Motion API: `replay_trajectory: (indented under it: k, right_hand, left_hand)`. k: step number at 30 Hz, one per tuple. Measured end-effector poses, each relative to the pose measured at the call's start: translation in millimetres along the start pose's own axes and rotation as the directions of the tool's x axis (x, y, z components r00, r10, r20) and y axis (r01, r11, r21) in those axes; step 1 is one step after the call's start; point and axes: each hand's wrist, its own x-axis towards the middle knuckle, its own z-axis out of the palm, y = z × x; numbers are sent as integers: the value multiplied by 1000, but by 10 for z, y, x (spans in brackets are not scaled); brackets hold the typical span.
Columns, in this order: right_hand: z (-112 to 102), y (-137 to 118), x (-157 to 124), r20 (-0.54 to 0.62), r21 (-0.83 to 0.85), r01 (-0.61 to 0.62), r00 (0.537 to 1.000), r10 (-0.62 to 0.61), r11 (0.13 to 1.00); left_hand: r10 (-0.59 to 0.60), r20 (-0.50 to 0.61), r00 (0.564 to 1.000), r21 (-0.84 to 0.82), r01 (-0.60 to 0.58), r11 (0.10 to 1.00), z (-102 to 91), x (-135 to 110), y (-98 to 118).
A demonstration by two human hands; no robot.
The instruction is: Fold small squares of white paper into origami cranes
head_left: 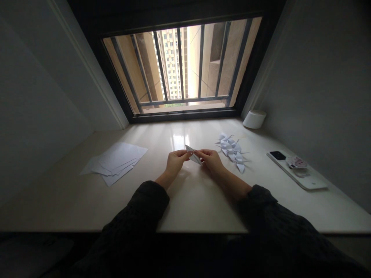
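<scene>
Both my hands meet over the middle of a pale table (pixel 191 200) and pinch a small folded piece of white paper (pixel 192 153). My left hand (pixel 176 161) grips its left side with the fingers curled. My right hand (pixel 211 159) grips its right side, fingers pressed together. The paper is folded to a narrow pointed shape, with one tip sticking up to the left. Dark sleeves cover both forearms.
A loose stack of white paper sheets (pixel 116 161) lies at the left. Several folded paper cranes (pixel 232 151) lie right of my hands. A white phone (pixel 295 168) lies at the far right, a white round container (pixel 254 119) by the barred window (pixel 181 69).
</scene>
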Motion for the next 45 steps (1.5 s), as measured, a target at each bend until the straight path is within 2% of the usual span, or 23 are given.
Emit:
replay_trajectory:
  k: [19, 30, 37, 42, 45]
  right_hand:
    - [13, -13, -25, -22, 24, -44, 999, 44, 999]
    - [23, 10, -16, -58, 24, -5, 998, 7, 1000]
    - [21, -13, -26, 22, -18, 56, 998, -56, 998]
    - [6, -1, -29, 80, -146, 53, 996, -41, 988]
    - [5, 6, -27, 99, -160, 64, 994, -49, 985]
  left_hand:
    - [-16, 31, 999, -39, 17, 999, 4, -9, 3]
    - [-11, 9, 1000, -57, 11, 998, 22, -26, -1]
    - [-11, -73, 997, -86, 4, 996, 39, -34, -11]
    - [-21, -119, 993, -114, 7, 993, 30, -18, -26]
    - [-7, -130, 992, -58, -1, 998, 34, -26, 1]
